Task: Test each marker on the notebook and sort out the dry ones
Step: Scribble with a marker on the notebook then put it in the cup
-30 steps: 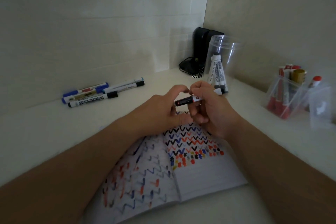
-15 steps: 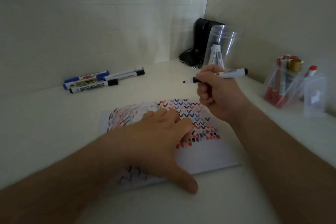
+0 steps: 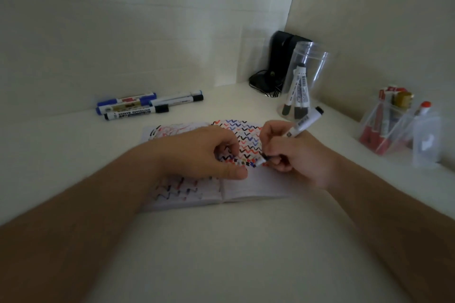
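On the open notebook [image 3: 246, 187], at the table's centre, the right hand [image 3: 295, 157] grips a black-capped white marker [image 3: 304, 123], tip down on the zigzag-covered page. At its 9 o'clock the left hand [image 3: 202, 152] rests on the paper, fingers curled; whether it holds anything cannot be told. At 10 o'clock lie 4 markers [image 3: 147, 106].
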